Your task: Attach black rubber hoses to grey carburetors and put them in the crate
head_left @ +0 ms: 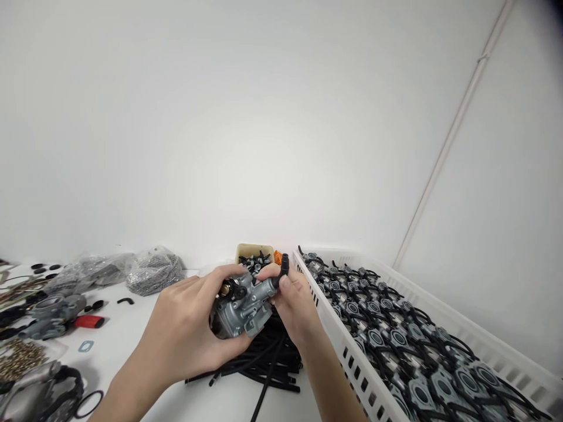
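A grey metal carburetor point(241, 310) is held up over the table, tilted. Thumb and fingers of my left hand point(189, 328) wrap around its body from the left. At its upper right end sits a black rubber cap point(282, 269), which my right hand point(292, 299) pinches between thumb and forefinger. A brass fitting shows beside my left fingertips. Beneath my hands lies a pile of black rubber hoses point(264, 357), partly covered by them.
At right, a white plastic basket point(352, 363) holds rows of carburetors with black hoses. A yellowish tub point(255, 247) of small black parts stands behind my hands. On the left are bagged parts point(153, 272), a red cylinder point(89, 321), brass pieces point(21, 360) and a gasket point(85, 346).
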Demonstrator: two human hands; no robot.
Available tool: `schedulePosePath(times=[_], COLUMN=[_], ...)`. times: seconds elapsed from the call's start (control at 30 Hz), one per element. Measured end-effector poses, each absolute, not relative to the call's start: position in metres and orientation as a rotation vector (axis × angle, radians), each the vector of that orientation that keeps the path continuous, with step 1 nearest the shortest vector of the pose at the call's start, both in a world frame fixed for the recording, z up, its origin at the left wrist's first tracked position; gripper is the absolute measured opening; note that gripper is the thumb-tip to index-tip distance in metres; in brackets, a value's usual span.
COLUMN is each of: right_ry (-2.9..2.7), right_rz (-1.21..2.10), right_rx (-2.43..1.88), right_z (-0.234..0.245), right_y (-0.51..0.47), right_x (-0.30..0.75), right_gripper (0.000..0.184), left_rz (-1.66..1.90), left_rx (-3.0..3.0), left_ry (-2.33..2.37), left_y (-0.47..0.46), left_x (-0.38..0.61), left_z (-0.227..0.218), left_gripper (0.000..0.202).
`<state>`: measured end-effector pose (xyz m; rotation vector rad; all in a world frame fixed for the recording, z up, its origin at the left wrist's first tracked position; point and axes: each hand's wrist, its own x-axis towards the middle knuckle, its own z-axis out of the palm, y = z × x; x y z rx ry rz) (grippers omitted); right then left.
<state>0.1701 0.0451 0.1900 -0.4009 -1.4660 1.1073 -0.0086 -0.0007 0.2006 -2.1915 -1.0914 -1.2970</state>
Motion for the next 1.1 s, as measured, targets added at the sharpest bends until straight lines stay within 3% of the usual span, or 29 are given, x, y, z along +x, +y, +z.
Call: schedulePosePath(times=[0.23, 0.73, 0.87, 0.93, 1.1], right_ry=[-1.515, -1.348, -1.291, -1.271, -1.353], right_rz=[1.379, 1.330, 1.311, 1.311, 1.432], right_rx=[-0.273, -0.285, -0.334, -0.320, -0.239], right_z=[0.195, 0.188, 0.186, 0.186, 0.188], right_y=[0.041, 0.043, 0.043, 0.043, 0.045], right_x=[0.180, 0.163, 0.158, 0.158, 0.167], right_gripper=[0.034, 0.035, 0.026, 0.021, 0.028], left_rz=[-1.464, -1.284, -1.237, -1.254, -1.395], left_rx=[-2.299, -2.190, -2.169, -2.194, -2.314], left_ry=[-1.295, -1.135, -1.112, -1.140, -1.324], left_y=[-0.008, -0.003, -0.001, 0.000, -0.004], left_x=[-0.005, -0.006, -0.006, -0.005, -0.003], left_z=[0.205, 0.199, 0.196, 0.197, 0.201], left_gripper=[0.051, 0.052, 0.052, 0.052, 0.054])
